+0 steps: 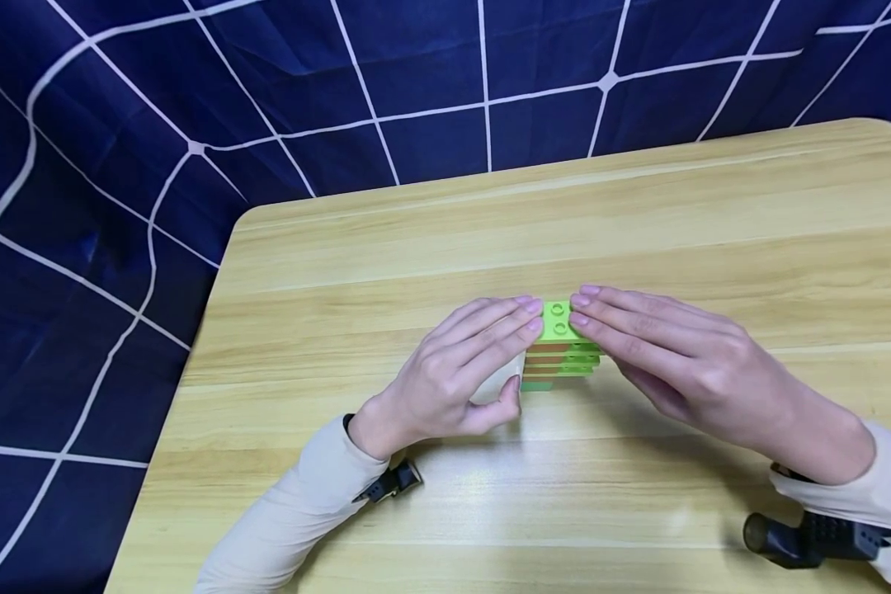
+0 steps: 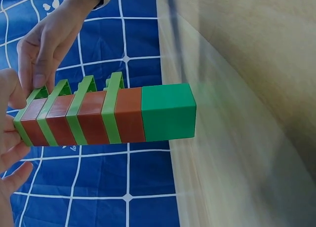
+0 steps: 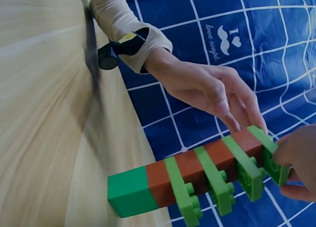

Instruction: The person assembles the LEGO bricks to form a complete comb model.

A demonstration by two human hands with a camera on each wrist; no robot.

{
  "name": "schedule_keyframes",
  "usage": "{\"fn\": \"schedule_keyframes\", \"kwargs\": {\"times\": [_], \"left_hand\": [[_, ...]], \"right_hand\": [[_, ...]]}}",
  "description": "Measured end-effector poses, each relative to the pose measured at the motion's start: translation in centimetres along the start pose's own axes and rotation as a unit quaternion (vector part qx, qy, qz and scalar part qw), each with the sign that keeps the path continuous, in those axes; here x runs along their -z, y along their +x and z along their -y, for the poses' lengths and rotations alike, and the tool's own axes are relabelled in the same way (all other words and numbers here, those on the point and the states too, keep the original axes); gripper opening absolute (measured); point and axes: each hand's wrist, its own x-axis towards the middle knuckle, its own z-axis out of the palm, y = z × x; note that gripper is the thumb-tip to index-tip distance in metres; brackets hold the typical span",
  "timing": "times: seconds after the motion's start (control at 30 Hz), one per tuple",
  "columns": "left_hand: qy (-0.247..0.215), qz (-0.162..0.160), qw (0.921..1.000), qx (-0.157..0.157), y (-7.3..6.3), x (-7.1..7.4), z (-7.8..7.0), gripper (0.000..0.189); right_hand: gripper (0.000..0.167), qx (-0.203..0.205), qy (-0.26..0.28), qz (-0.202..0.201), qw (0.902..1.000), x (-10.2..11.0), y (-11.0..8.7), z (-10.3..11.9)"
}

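Note:
A tower of toy building bricks (image 1: 544,360) stands upright on the table between both hands. Its base is a dark green brick (image 2: 169,112); above, reddish-brown bricks (image 2: 129,114) alternate with light green plates (image 3: 217,187) overhanging on one side. The topmost light green plate (image 1: 558,322) shows studs between the fingertips. My left hand (image 1: 456,363) rests straight fingers on its left end, thumb spread apart beside the tower. Over the overhanging end my right hand (image 1: 701,375) lays its fingers, with the thumb (image 2: 40,79) against the plate from below.
The pale wooden table (image 1: 416,256) extends around the tower. A blue curtain with white grid lines (image 1: 431,74) hangs behind it and to the left. Wrist cameras (image 1: 809,536) are strapped under both sleeves. A white patch (image 1: 493,386) shows behind the left thumb.

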Motion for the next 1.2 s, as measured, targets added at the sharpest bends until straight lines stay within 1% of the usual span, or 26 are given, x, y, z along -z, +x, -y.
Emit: {"fn": "schedule_keyframes", "kwargs": {"times": [0.23,0.33,0.53,0.67,0.8,0.87,0.93,1.07,1.2], "left_hand": [[0.0,-0.007,1.0,0.0,-0.2,0.0,0.1,0.046],[0.008,-0.007,0.9999,0.0,-0.4,0.0,0.2,0.046],[0.028,-0.003,0.9996,0.001,-0.8,-0.4,0.4,0.049],[0.035,0.007,0.9993,0.009,-1.1,-0.6,0.6,0.056],[0.04,0.023,0.9988,0.015,-1.1,-0.8,0.7,0.065],[0.045,0.03,0.9984,0.014,-1.1,-0.8,0.8,0.066],[0.052,0.034,0.998,0.009,-1.0,-0.9,0.8,0.066],[0.067,0.042,0.9968,-0.003,-1.0,-0.9,0.7,0.066],[0.095,0.057,0.9938,-0.009,-0.9,-1.1,0.6,0.065]], "right_hand": [[0.031,-0.004,0.012,-0.03,0.9995,-0.6,0.2,0.0],[0.031,-0.001,0.008,-0.033,0.9994,-0.9,0.1,0.0],[0.036,0.004,-0.026,-0.012,0.9996,-1.3,-0.2,0.4],[0.043,0.002,-0.05,0.017,0.9986,-1.7,-0.7,0.3],[0.047,-0.003,-0.061,0.05,0.9969,-2.0,-1.5,-0.2],[0.048,-0.003,-0.062,0.063,0.9961,-2.1,-1.9,-0.5],[0.047,0.005,-0.069,0.065,0.9955,-2.4,-2.2,-0.7],[0.045,0.03,-0.099,0.054,0.9932,-2.9,-2.4,-0.9],[0.044,0.045,-0.131,0.043,0.9895,-3.1,-2.6,-1.1]]}}
